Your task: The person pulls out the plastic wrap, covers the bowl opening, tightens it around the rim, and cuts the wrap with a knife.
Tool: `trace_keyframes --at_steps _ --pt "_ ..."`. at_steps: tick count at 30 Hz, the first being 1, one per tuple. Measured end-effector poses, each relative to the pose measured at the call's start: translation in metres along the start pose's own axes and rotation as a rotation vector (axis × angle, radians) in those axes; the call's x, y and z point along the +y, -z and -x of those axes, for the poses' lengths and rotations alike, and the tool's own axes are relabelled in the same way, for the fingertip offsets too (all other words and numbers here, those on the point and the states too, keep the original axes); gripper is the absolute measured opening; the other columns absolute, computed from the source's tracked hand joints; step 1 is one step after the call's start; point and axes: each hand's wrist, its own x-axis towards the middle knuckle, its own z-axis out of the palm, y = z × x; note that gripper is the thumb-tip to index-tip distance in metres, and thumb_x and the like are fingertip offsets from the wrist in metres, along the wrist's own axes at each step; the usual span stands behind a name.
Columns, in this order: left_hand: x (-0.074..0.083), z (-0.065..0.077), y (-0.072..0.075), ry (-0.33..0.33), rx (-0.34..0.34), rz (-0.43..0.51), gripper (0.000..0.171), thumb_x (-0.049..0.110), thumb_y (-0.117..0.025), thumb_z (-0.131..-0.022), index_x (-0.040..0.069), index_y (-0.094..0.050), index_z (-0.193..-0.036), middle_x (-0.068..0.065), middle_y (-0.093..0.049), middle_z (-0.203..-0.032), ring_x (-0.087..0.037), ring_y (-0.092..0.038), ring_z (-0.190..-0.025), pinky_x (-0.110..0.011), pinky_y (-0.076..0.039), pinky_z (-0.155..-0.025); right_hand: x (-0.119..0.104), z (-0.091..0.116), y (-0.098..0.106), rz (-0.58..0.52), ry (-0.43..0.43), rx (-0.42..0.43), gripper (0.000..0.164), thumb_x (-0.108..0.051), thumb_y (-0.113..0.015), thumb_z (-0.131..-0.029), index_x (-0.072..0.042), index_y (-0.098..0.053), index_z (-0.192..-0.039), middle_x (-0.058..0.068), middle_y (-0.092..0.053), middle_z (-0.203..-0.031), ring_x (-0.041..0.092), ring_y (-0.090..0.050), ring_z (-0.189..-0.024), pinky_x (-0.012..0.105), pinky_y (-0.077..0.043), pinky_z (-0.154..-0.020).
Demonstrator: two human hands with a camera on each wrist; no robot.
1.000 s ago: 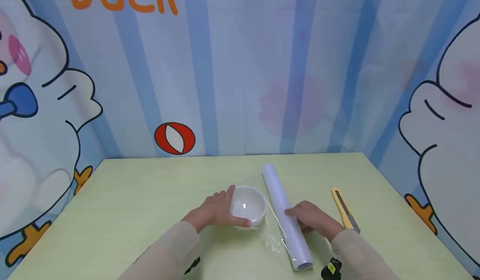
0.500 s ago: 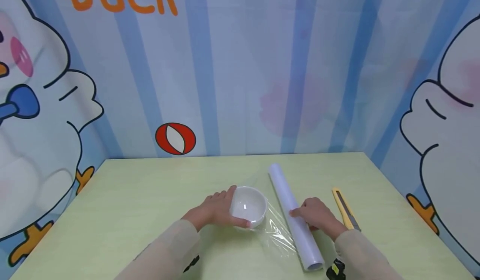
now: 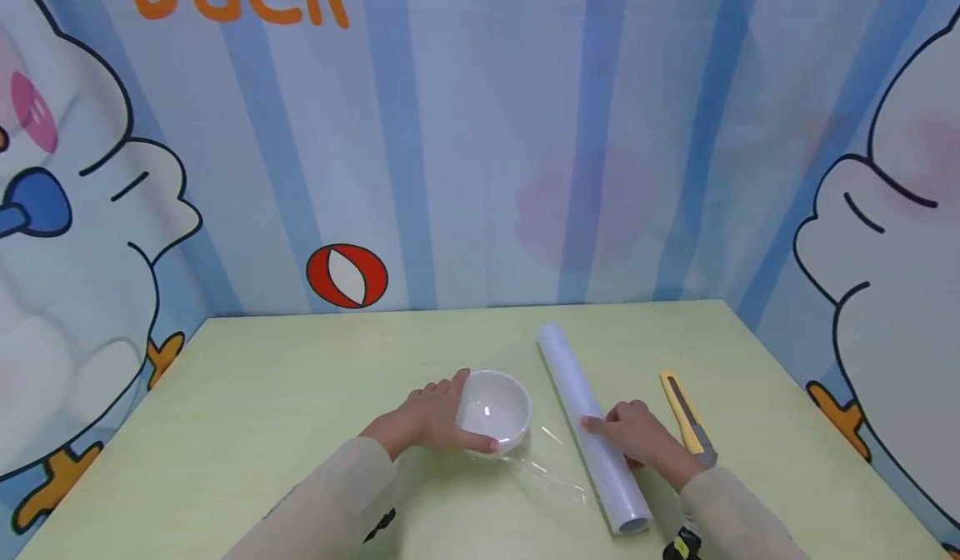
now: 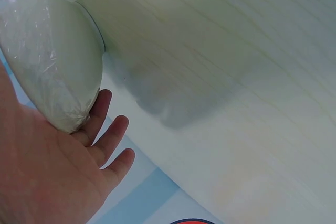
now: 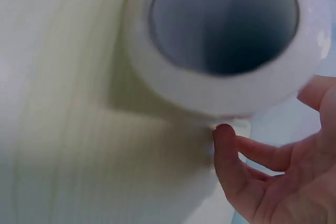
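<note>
My left hand [image 3: 435,417] grips a white bowl [image 3: 495,408] by its left side, thumb along the near rim. In the left wrist view, crinkled clear film lies over the side of the bowl [image 4: 58,61]. My right hand [image 3: 640,438] holds a long roll of plastic wrap [image 3: 583,406] at its right side, thumb on top and the other fingers low beside the table. A sheet of clear film [image 3: 551,470] stretches from the bowl to the roll. The right wrist view looks into the hollow end of the roll [image 5: 205,90], with the fingertips just under it.
A yellow utility knife [image 3: 684,410] lies on the pale green table [image 3: 322,377], right of the roll and behind the right forearm. A printed cartoon curtain [image 3: 487,143] stands along the table's back and sides.
The roll has shifted to the right, away from the bowl, along with my right hand. More film now spans the gap. My left hand keeps its hold on the bowl.
</note>
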Motion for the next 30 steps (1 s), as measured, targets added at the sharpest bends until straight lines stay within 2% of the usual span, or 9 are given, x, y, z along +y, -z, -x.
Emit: trace_keyframes --at_steps 3,8,11,13,18,24,30 --pt "-0.0001 -0.0005 0.0005 -0.009 0.006 -0.006 0.109 0.066 -0.070 -0.062 0.011 -0.021 -0.143 -0.009 -0.050 -0.124 -0.027 -0.044 -0.113 -0.051 -0.036 -0.099 0.0049 -0.0009 -0.0031 -0.057 0.013 -0.025 0.056 -0.041 -0.051 -0.091 0.012 -0.056 -0.109 0.027 -0.043 -0.114 0.022 -0.054 -0.076 0.029 -0.048 -0.054" --pt "0.0001 -0.0018 0.0006 -0.020 0.012 -0.007 0.108 0.066 -0.070 -0.062 0.011 -0.022 -0.142 -0.009 -0.051 -0.122 -0.027 -0.045 -0.111 -0.051 -0.038 -0.097 0.0045 -0.0033 -0.0033 -0.185 -0.019 -0.060 0.042 -0.030 -0.051 -0.092 0.009 -0.058 -0.103 0.017 -0.057 -0.093 0.020 -0.060 -0.072 0.034 -0.052 -0.057" --pt "-0.0001 -0.0019 0.0004 -0.017 0.015 0.001 0.107 0.065 -0.070 -0.062 0.012 -0.023 -0.142 -0.009 -0.051 -0.121 -0.026 -0.046 -0.110 -0.051 -0.039 -0.095 0.0025 -0.0033 -0.0003 -0.223 -0.056 -0.096 0.041 -0.028 -0.052 -0.090 0.010 -0.054 -0.104 0.016 -0.059 -0.092 0.022 -0.061 -0.077 0.037 -0.054 -0.064" --pt "-0.0005 -0.0016 -0.0003 -0.022 0.018 0.005 0.107 0.065 -0.071 -0.061 0.011 -0.024 -0.141 -0.009 -0.052 -0.119 -0.026 -0.046 -0.109 -0.051 -0.039 -0.095 0.0019 -0.0027 0.0013 -0.205 -0.059 -0.100 0.041 -0.029 -0.055 -0.089 0.009 -0.054 -0.103 0.016 -0.059 -0.094 0.022 -0.061 -0.080 0.038 -0.054 -0.065" --pt "-0.0008 -0.0006 -0.0035 -0.041 0.025 0.001 0.106 0.065 -0.070 -0.061 0.011 -0.026 -0.140 -0.008 -0.053 -0.116 -0.024 -0.047 -0.106 -0.049 -0.040 -0.093 0.0026 -0.0004 0.0015 -0.140 -0.030 -0.045 0.041 -0.031 -0.063 -0.084 0.007 -0.057 -0.098 0.014 -0.060 -0.091 0.020 -0.059 -0.077 0.035 -0.054 -0.060" --pt "0.0000 0.0005 -0.0040 -0.016 0.018 -0.008 0.108 0.067 -0.069 -0.061 0.012 -0.022 -0.142 -0.009 -0.051 -0.121 -0.026 -0.046 -0.110 -0.050 -0.040 -0.094 0.0029 0.0017 0.0027 -0.063 -0.001 0.021 0.042 -0.033 -0.064 -0.083 0.007 -0.059 -0.095 0.013 -0.060 -0.086 0.019 -0.058 -0.071 0.033 -0.051 -0.053" --pt "0.0000 0.0009 -0.0037 -0.020 0.020 -0.005 0.108 0.066 -0.070 -0.062 0.013 -0.023 -0.142 -0.008 -0.052 -0.121 -0.025 -0.046 -0.109 -0.050 -0.042 -0.093 0.0026 0.0038 0.0025 0.064 0.014 0.052 0.043 -0.038 -0.062 -0.083 0.004 -0.055 -0.090 0.019 -0.049 -0.098 0.020 -0.051 -0.072 0.029 -0.047 -0.052"
